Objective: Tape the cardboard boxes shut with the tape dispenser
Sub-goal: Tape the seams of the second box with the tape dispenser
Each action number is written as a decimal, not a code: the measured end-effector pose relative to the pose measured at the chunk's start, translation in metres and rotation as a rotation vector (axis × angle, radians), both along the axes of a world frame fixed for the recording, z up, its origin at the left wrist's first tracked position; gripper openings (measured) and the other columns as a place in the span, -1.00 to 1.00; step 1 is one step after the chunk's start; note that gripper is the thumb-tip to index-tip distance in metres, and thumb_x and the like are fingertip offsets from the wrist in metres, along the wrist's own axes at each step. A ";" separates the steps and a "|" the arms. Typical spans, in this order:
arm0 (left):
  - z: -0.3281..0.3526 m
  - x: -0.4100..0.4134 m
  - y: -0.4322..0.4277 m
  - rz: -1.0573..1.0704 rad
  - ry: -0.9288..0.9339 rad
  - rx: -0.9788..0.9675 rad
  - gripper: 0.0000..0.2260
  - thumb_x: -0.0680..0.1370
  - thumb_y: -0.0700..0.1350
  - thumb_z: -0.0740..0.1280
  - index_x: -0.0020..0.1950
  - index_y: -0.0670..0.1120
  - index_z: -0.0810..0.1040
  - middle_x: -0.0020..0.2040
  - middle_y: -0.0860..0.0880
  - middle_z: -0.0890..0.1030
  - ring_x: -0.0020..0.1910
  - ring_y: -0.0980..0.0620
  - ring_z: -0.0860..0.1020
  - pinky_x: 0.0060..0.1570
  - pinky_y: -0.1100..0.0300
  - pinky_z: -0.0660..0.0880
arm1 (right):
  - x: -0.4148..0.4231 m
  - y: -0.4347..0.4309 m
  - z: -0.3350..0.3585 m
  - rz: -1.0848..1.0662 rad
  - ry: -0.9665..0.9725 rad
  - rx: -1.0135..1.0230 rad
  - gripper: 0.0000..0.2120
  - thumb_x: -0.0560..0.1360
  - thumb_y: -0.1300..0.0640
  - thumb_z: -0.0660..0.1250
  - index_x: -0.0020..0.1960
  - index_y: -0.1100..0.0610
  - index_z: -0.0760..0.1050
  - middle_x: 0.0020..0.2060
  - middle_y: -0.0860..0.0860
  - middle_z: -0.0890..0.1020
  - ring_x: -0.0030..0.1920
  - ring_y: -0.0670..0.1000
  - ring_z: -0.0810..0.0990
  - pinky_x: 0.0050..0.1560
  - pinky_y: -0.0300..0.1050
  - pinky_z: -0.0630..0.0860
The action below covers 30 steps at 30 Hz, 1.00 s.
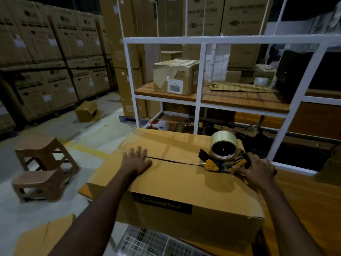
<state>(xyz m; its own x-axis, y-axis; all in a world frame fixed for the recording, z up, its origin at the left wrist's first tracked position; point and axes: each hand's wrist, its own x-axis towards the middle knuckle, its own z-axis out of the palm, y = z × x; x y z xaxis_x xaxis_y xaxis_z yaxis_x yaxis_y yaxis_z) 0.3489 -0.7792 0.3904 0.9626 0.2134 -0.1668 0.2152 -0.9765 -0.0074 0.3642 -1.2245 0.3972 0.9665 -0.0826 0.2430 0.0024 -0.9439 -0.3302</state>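
A brown cardboard box point(177, 183) marked "Crompton" lies on the wooden table, its two top flaps meeting along a dark seam. My left hand point(136, 160) presses flat on the lid at the seam's left end, fingers spread. A yellow and black tape dispenser point(222, 157) with a pale tape roll stands on the seam at the right side of the lid. My right hand point(255, 168) grips the dispenser's handle from behind.
A white metal shelf frame point(200, 74) stands behind the table with a taped box point(175, 76) on its wooden shelf. Two brown plastic stools point(43, 169) sit on the floor at left. Stacked cartons line the left wall. A wire mesh basket point(147, 242) lies below the box.
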 end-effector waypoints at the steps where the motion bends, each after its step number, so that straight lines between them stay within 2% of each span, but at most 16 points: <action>1: 0.000 0.000 0.020 0.034 -0.020 0.030 -0.34 0.59 0.33 -0.09 0.62 0.08 -0.12 0.62 -0.05 -0.16 0.59 -0.15 -0.13 0.51 -0.21 -0.15 | 0.000 0.001 -0.001 -0.009 0.001 0.000 -0.23 0.34 -0.36 0.38 0.39 0.05 0.36 0.24 0.13 0.51 0.23 0.25 0.38 0.12 0.08 0.28; 4: 0.000 0.004 0.049 0.037 -0.041 0.064 -0.34 0.59 0.31 -0.10 0.63 0.07 -0.11 0.63 -0.05 -0.14 0.59 -0.13 -0.14 0.52 -0.19 -0.15 | 0.000 0.005 -0.001 -0.032 0.018 0.000 -0.21 0.34 -0.38 0.37 0.41 0.04 0.34 0.29 0.12 0.49 0.27 0.25 0.36 0.15 0.10 0.27; 8: -0.006 0.011 0.054 0.020 -0.082 0.068 -0.33 0.58 0.33 -0.10 0.63 0.07 -0.10 0.63 -0.05 -0.13 0.59 -0.12 -0.13 0.51 -0.18 -0.15 | 0.001 0.009 -0.003 -0.033 0.009 0.030 -0.20 0.29 -0.44 0.34 0.36 0.02 0.38 0.21 0.10 0.53 0.21 0.24 0.38 0.09 0.11 0.33; 12: -0.007 0.013 0.058 0.004 -0.078 0.086 -0.34 0.59 0.32 -0.11 0.62 0.07 -0.11 0.63 -0.05 -0.13 0.59 -0.12 -0.13 0.51 -0.18 -0.14 | -0.005 0.008 -0.003 -0.039 -0.012 0.058 -0.26 0.31 -0.36 0.42 0.34 0.02 0.41 0.18 0.09 0.55 0.22 0.22 0.37 0.11 0.12 0.31; 17: -0.002 0.017 0.057 0.024 -0.040 0.086 -0.35 0.60 0.32 -0.09 0.62 0.09 -0.16 0.62 -0.03 -0.17 0.59 -0.11 -0.16 0.51 -0.18 -0.16 | -0.012 0.000 0.001 -0.042 -0.061 0.185 -0.29 0.28 -0.23 0.54 0.31 0.08 0.47 0.21 0.15 0.56 0.26 0.25 0.38 0.16 0.16 0.32; 25: -0.005 0.021 0.061 0.038 -0.004 0.133 -0.36 0.62 0.31 -0.11 0.62 0.08 -0.19 0.62 -0.04 -0.19 0.59 -0.11 -0.16 0.51 -0.18 -0.12 | -0.026 -0.084 0.012 -0.096 -0.049 0.255 -0.35 0.30 -0.16 0.55 0.29 0.09 0.48 0.18 0.15 0.57 0.25 0.24 0.39 0.12 0.12 0.30; 28: -0.003 0.018 0.054 0.090 -0.022 0.139 -0.37 0.62 0.30 -0.11 0.62 0.08 -0.17 0.62 -0.02 -0.18 0.59 -0.12 -0.16 0.52 -0.19 -0.13 | -0.024 -0.097 0.010 -0.075 -0.006 0.331 -0.21 0.19 -0.38 0.45 0.29 0.02 0.46 0.17 0.09 0.58 0.25 0.23 0.40 0.15 0.25 0.38; 30: 0.002 0.019 0.034 0.157 0.013 0.096 -0.34 0.62 0.31 -0.09 0.62 0.04 -0.17 0.62 -0.04 -0.20 0.59 -0.17 -0.18 0.51 -0.22 -0.14 | -0.020 -0.102 0.005 -0.062 0.015 0.359 -0.17 0.17 -0.43 0.40 0.31 0.01 0.44 0.18 0.09 0.58 0.26 0.23 0.39 0.15 0.30 0.40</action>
